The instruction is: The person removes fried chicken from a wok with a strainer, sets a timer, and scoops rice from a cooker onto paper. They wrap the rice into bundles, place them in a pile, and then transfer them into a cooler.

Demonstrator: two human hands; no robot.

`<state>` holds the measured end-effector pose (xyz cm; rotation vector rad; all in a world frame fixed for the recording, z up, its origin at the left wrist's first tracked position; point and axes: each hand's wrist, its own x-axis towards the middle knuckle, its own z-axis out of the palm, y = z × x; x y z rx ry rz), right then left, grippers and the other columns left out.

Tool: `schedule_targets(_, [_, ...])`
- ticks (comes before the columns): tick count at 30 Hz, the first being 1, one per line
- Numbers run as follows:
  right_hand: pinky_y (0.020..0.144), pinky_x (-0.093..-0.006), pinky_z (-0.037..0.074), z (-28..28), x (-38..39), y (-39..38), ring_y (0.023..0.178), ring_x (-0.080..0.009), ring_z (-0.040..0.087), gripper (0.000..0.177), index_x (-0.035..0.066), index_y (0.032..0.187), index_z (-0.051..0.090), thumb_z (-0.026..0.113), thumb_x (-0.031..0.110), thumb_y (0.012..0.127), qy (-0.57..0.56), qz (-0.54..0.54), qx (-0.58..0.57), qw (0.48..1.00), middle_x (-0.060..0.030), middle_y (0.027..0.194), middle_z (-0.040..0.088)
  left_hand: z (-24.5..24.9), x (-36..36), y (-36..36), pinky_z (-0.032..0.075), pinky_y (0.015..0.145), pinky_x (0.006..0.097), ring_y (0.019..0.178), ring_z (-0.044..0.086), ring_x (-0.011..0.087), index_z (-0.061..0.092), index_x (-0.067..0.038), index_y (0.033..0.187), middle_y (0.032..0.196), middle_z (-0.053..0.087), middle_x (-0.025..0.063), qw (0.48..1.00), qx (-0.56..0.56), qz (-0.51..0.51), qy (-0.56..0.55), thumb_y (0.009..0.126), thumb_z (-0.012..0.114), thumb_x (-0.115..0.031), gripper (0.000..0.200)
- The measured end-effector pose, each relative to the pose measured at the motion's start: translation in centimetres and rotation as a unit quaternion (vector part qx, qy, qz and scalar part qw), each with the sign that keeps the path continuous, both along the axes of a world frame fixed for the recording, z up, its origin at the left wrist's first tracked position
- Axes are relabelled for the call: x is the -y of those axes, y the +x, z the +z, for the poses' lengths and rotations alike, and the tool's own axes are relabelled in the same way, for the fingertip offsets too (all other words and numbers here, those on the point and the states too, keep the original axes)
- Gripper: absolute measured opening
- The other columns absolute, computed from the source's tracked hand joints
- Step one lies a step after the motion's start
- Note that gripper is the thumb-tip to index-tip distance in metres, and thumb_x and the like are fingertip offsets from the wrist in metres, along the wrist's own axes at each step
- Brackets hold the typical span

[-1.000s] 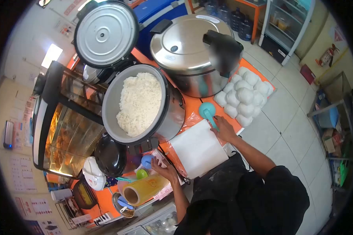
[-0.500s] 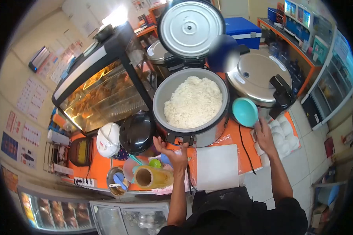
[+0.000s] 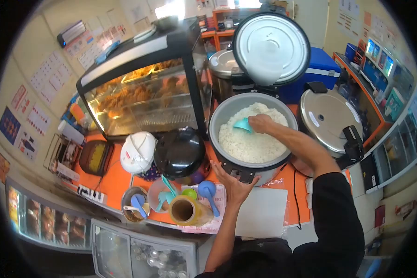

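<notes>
A large rice cooker (image 3: 213, 134) stands with its lid (image 3: 273, 34) raised, and white cooked rice (image 3: 255, 148) fills much of its pot. My right hand (image 3: 262, 123) reaches in over the rice, its fingers closed on a small teal bowl (image 3: 243, 125). The bowl is tilted and its lower edge meets the rice. My left hand (image 3: 236, 185) is at the cooker's front latch, thumb and fingers spread around it and nothing held. Below that hand lies a sheet of white paper (image 3: 262, 211) on the orange counter.
On the left are a black-lidded cooker (image 3: 179, 153), a white-lidded pot (image 3: 138, 150) and a glass case of fried food (image 3: 143, 99). A yellow tape roll (image 3: 194, 211) and blue rice paddle (image 3: 208, 194) lie nearer. A closed steel cooker (image 3: 329, 118) stands right.
My right hand has moved from beside the cooker into the pot, carrying the teal bowl down to the rice. The left hand has come up to the front latch. The view has shifted.
</notes>
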<state>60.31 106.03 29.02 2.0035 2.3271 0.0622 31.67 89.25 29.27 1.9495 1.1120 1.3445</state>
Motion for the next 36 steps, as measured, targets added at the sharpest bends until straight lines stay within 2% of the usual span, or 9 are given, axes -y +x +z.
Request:
schedule_targets(6, [0.079, -0.0478, 0.059, 5.0, 5.3, -5.4, 0.097, -0.0384, 0.073, 0.027, -0.003, 0.11, 0.069, 0.058, 0.011, 0.089, -0.176, 0.069, 0.037, 0.981, -0.0226, 0.103, 0.074, -1.5, -0.4, 0.1, 0.012, 0.124, 0.0592, 0.153, 0.0, 0.0468, -0.014, -0.004, 0.159, 0.164, -0.011, 0.0292, 0.999, -0.01, 0.007, -0.038, 0.058, 0.095, -0.059, 0.159])
schedule_targets(9, [0.082, -0.0481, 0.058, 7.7, 7.8, -6.4, 0.099, -0.041, 0.072, 0.027, -0.004, 0.109, 0.068, 0.058, 0.015, 0.093, -0.23, 0.085, 0.014, 0.969, -0.0255, 0.104, 0.073, -1.2, -0.5, -0.1, 0.026, 0.12, 0.0591, 0.153, 0.0, 0.046, -0.015, -0.006, 0.16, 0.165, -0.012, 0.0283, 0.999, -0.044, 0.02, -0.006, 0.057, 0.097, -0.055, 0.16])
schedule_targets(16, [0.077, -0.049, 0.054, 12.8, 9.5, -3.6, 0.089, -0.0411, 0.07, 0.04, -0.006, 0.113, 0.066, 0.056, 0.032, 0.103, -0.328, 0.097, -0.052, 0.938, -0.0274, 0.1, 0.072, -1.4, -0.6, -0.1, 0.052, 0.103, 0.0482, 0.143, 0.032, 0.0411, -0.013, -0.01, 0.16, 0.163, 0.004, 0.0224, 0.99, 0.107, -0.05, -0.077, 0.06, 0.099, -0.045, 0.154])
schedule_targets(18, [0.076, -0.0473, 0.053, 12.3, 8.6, -1.2, 0.085, -0.0388, 0.07, 0.044, -0.005, 0.118, 0.065, 0.056, 0.036, 0.104, -0.332, 0.094, -0.122, 0.931, -0.0266, 0.097, 0.071, -1.5, -0.7, -1.1, 0.052, 0.103, 0.0438, 0.14, 0.038, 0.0363, -0.007, -0.008, 0.16, 0.16, 0.015, 0.0211, 0.958, 0.242, -0.123, -0.09, 0.071, 0.094, -0.043, 0.139])
schedule_targets(21, [0.078, -0.0484, 0.053, 13.7, 8.6, 1.1, 0.088, -0.0388, 0.07, 0.047, -0.006, 0.12, 0.065, 0.055, 0.037, 0.104, -0.269, -0.012, -0.186, 0.945, -0.0273, 0.098, 0.071, -4.5, -0.9, -1.7, 0.054, 0.094, 0.0351, 0.132, 0.048, 0.0263, 0.023, -0.003, 0.155, 0.147, 0.043, 0.0193, 0.891, 0.438, 0.039, -0.116, 0.094, 0.075, -0.035, 0.087])
schedule_targets(24, [0.077, -0.049, 0.056, 10.7, 9.7, 0.2, 0.087, -0.0404, 0.071, 0.045, -0.003, 0.139, 0.05, 0.052, 0.025, 0.104, -0.079, -0.041, -0.113, 0.99, -0.029, 0.108, 0.069, -8.8, -0.8, -2.1, 0.053, 0.087, 0.0311, 0.11, 0.062, 0.0189, 0.047, 0.0, 0.138, 0.119, 0.064, 0.0152, 0.878, 0.419, 0.11, -0.206, 0.107, 0.056, -0.027, 0.042])
schedule_targets(28, [0.069, -0.051, 0.058, 5.6, 11.1, -1.0, 0.08, -0.0408, 0.071, 0.061, -0.001, 0.153, 0.034, 0.053, 0.012, 0.096, 0.025, 0.028, -0.002, 0.999, -0.0282, 0.114, 0.065, -10.0, -1.1, -3.1, 0.053, 0.09, 0.0287, 0.085, 0.064, 0.0149, 0.044, 0.002, 0.14, 0.088, 0.067, 0.005, 0.857, 0.409, 0.072, -0.306, 0.107, 0.058, -0.023, 0.043])
schedule_targets(31, [0.07, -0.053, 0.057, 8.0, 10.0, -0.5, 0.079, -0.0409, 0.071, 0.054, -0.003, 0.148, 0.04, 0.051, 0.013, 0.098, -0.007, -0.046, 0.011, 0.999, -0.0295, 0.112, 0.066, -12.6, -1.7, -3.8, 0.053, 0.094, 0.0334, 0.099, 0.065, 0.0189, 0.039, 0.001, 0.147, 0.108, 0.068, 0.0105, 0.89, 0.355, 0.081, -0.275, 0.106, 0.058, -0.023, 0.051])
schedule_targets(36, [0.087, -0.0546, 0.052, 6.8, 8.5, 1.9, 0.095, -0.0459, 0.069, 0.04, -0.006, 0.116, 0.062, 0.044, 0.029, 0.107, -0.137, -0.095, -0.137, 0.976, -0.0311, 0.1, 0.069, -7.7, -0.7, -3.7, 0.045, 0.108, 0.0399, 0.133, 0.05, 0.0275, 0.03, 0.0, 0.154, 0.149, 0.044, 0.0171, 0.885, 0.347, 0.044, -0.308, 0.107, 0.055, -0.025, 0.059])
